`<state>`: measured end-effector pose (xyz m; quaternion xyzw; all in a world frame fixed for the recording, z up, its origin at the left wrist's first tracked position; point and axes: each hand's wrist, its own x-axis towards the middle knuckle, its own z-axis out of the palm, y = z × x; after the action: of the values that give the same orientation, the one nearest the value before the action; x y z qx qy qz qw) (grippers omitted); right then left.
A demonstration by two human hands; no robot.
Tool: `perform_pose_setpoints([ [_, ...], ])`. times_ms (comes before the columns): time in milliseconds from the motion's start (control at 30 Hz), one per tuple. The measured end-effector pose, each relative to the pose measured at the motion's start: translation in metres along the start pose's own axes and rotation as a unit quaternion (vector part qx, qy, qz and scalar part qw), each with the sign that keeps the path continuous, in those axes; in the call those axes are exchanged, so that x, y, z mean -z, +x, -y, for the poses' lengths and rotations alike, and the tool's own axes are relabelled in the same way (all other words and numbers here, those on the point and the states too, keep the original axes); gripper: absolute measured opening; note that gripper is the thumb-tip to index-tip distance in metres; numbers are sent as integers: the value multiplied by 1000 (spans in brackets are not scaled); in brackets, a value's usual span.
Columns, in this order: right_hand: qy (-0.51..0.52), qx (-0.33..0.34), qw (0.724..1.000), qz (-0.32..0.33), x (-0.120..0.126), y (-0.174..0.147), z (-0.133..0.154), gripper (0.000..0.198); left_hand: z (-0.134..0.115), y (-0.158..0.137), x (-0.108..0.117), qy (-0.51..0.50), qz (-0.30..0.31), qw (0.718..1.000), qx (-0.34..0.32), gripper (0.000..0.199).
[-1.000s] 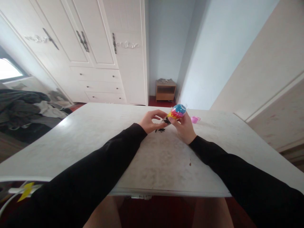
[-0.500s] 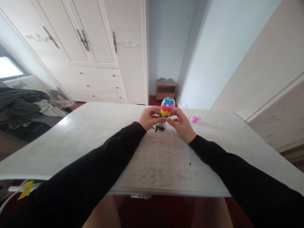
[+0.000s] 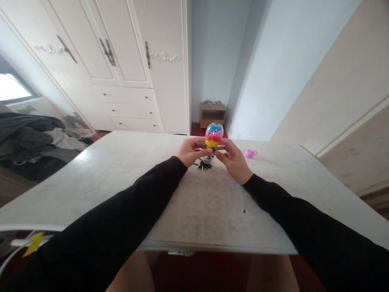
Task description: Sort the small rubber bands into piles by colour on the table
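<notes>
Both hands hold a clear plastic bottle (image 3: 214, 133) upside down above the table, its rounded end up. Layers of small blue, pink, red, yellow and black pieces, which look like little elastic bands, show through its wall. My left hand (image 3: 193, 151) grips it from the left and my right hand (image 3: 231, 156) from the right, fingers closed around it. Below its mouth lies a small heap of black bands (image 3: 205, 164), with a yellow piece (image 3: 202, 168) at its front. A pink cap (image 3: 249, 153) lies on the table right of my right hand.
The white table (image 3: 194, 215) spreads out below my arms. Beyond it stand a white wardrobe (image 3: 124, 97) and a small wooden nightstand (image 3: 212, 117). Dark clothes (image 3: 30, 138) are piled at the left. A small brown mark (image 3: 244, 209) shows on the tabletop near my right forearm.
A yellow piece now lies at the front of the black heap. The coloured layers inside the bottle have shifted slightly, and both hands keep their hold.
</notes>
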<state>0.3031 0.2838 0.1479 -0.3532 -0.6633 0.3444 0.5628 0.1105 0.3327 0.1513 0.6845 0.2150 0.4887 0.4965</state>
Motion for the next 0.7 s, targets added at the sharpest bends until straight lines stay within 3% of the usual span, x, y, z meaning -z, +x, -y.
perform_pose_setpoints([
  [300, -17, 9, 1000, -3, -1, -2, -4, 45, 8, -3, -3, 18, -22, 1000, 5, 57],
  [467, -78, 116, 987, -74, 8, 0, 8, 74, 6, -4, -3, 28, -49, 998, 8, 56],
  [600, -187, 154, 969, 46, 17, 1, 24, 76, 4, -3, -5, 46, -14, 999, -19, 51],
  [700, -223, 184, 957, 21, 21, 2, 33, 86, 3, -3, -4, 62, -15, 997, -45, 49],
])
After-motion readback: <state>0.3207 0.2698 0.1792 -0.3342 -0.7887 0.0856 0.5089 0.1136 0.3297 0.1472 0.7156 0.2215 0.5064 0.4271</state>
